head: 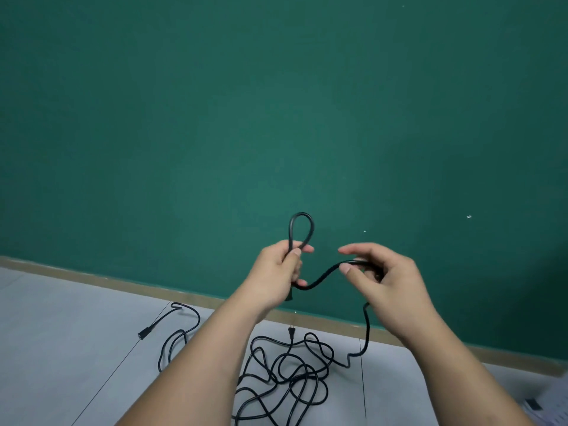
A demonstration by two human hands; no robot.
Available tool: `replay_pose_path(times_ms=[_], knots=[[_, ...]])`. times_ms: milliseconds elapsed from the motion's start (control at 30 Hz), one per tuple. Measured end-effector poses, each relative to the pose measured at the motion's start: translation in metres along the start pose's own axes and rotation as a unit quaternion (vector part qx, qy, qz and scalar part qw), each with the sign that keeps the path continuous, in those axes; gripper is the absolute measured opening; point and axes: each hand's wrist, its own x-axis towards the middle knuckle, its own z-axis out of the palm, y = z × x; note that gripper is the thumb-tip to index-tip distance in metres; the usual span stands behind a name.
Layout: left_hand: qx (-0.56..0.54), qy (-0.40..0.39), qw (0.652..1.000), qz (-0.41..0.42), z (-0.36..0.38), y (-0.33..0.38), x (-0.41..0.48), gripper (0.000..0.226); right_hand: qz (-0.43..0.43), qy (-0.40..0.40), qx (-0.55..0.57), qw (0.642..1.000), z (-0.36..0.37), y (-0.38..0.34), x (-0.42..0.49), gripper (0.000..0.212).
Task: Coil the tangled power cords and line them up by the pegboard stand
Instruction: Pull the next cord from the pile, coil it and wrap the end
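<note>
Black power cord [322, 276] runs between both hands, raised in front of a green wall [276, 103]. The left hand [276, 272] has its fingers clenched round the cord, with a small loop [311, 226] standing upright above the fist. The right hand [387, 278] pinches the cord further along between thumb and fingers. From there the cord drops to a tangle [292, 370] on the grey floor [76, 333]. A plug [291, 332] lies at the tangle's far edge, and a connector end [143, 333] lies off to the left.

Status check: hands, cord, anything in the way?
Left hand grips a small loop of cord; right hand pinches the same cord. Tangle lies on the floor. No obstruction seen; pegboard stand out of view.
</note>
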Motion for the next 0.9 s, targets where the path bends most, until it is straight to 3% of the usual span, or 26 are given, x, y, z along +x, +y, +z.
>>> replay_pose_path(times_ms=[200,333,400,533,667,733,833,900], knots=[[0.0,-0.126,0.992,-0.011,0.028,0.007,-0.013,0.027,-0.015,0.11,-0.055,0.992,-0.004,-0.008,0.003,0.029],[0.081,-0.205,0.975,-0.016,0.039,0.008,-0.02,0.03,-0.069,0.141,-0.111,0.981,-0.001,-0.011,0.006,0.037],[0.11,-0.219,0.969,-0.007,0.044,0.009,-0.026,0.02,-0.074,0.148,-0.137,0.977,0.0,-0.011,0.007,0.039],[0.058,-0.208,0.976,-0.029,0.054,0.007,-0.028,0.013,-0.054,0.159,-0.152,0.974,-0.003,-0.007,0.009,0.036],[-0.046,-0.14,0.989,-0.027,0.054,0.005,-0.024,0.022,-0.004,0.136,-0.038,0.99,-0.001,-0.003,0.009,0.016],[-0.098,-0.111,0.989,-0.026,0.049,0.007,-0.022,0.022,0.036,0.133,-0.028,0.99,-0.003,0.005,0.009,0.017],[-0.083,-0.08,0.993,-0.029,0.042,0.008,-0.017,0.024,0.064,0.109,-0.061,0.99,-0.005,0.012,0.008,0.018],[-0.046,-0.067,0.996,-0.036,0.042,0.005,-0.016,0.024,0.075,0.105,-0.024,0.991,-0.004,0.011,0.007,0.019]])
